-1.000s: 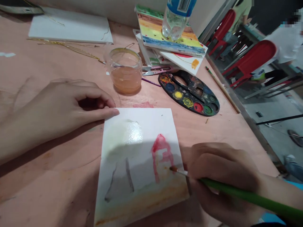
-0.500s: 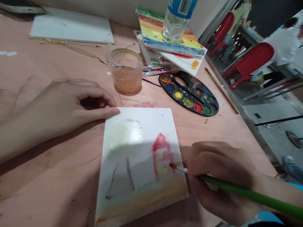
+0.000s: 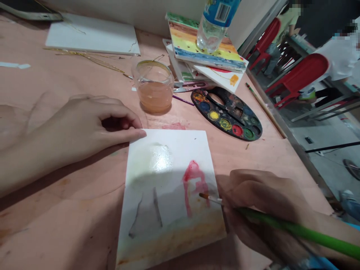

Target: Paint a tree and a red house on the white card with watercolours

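gripping the brush (image 3: pixel 295 227), your right hand (image 3: pixel 253 198) has edged the tip (image 3: pixel 203 196) farther inside the red outline (image 3: pixel 193 172); half-open left hand (image 3: pixel 98 122) touches the panel (image 3: pixel 174 198).

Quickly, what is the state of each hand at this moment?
Left hand: curled, thumb on a corner of the canvas; whether it grips cannot be told.
Right hand: closed, holding the green paintbrush.

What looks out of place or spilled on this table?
The bottle stands on a striped painting, an odd spot since it might mark the paint. A stray pinkish smear stains the tabletop beyond the half-painted panel.
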`<state>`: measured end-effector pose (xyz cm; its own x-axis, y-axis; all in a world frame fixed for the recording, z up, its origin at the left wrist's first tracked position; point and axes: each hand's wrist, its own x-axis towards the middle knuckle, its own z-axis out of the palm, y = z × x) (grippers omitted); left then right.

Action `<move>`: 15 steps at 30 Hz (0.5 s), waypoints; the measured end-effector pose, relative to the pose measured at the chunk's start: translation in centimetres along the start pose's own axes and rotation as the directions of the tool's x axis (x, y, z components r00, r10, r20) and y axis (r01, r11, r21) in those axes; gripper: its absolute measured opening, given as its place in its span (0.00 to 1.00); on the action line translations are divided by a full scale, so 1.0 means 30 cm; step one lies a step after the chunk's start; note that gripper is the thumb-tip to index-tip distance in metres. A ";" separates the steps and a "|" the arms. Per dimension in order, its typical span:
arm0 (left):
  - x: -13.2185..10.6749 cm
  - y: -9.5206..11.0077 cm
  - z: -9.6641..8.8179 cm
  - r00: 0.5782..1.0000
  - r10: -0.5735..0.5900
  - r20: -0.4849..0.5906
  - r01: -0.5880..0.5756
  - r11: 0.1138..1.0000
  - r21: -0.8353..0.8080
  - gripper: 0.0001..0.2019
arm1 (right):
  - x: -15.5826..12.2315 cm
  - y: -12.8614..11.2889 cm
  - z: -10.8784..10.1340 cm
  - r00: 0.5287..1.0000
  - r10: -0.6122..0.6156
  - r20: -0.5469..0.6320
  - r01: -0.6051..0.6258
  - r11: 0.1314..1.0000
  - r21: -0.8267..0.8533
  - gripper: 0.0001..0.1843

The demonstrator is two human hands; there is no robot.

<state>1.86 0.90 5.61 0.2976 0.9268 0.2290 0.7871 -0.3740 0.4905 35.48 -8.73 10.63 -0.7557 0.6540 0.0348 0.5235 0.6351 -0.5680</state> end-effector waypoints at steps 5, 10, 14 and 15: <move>0.002 0.004 -0.002 1.000 -0.022 0.010 0.022 1.000 -0.007 0.26 | 0.017 0.001 0.001 0.993 -0.077 -0.089 0.084 0.993 0.080 0.09; 0.006 0.014 -0.003 1.000 0.003 0.007 -0.003 1.000 -0.027 0.25 | 0.013 -0.001 0.003 0.997 0.001 -0.080 0.006 0.996 0.087 0.10; 0.004 0.019 -0.002 1.000 0.007 0.004 -0.007 0.999 -0.040 0.24 | 0.007 -0.004 -0.001 0.999 -0.017 -0.030 0.020 0.996 0.084 0.08; 0.003 0.019 -0.002 1.000 0.007 0.004 -0.007 1.000 -0.030 0.25 | 0.007 -0.005 -0.002 0.999 -0.015 -0.033 0.018 0.997 0.080 0.08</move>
<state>2.30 0.78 5.97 0.3055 0.9243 0.2288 0.7683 -0.3812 0.5142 35.26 -8.67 10.78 -0.7499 0.6578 0.0708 0.4768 0.6115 -0.6315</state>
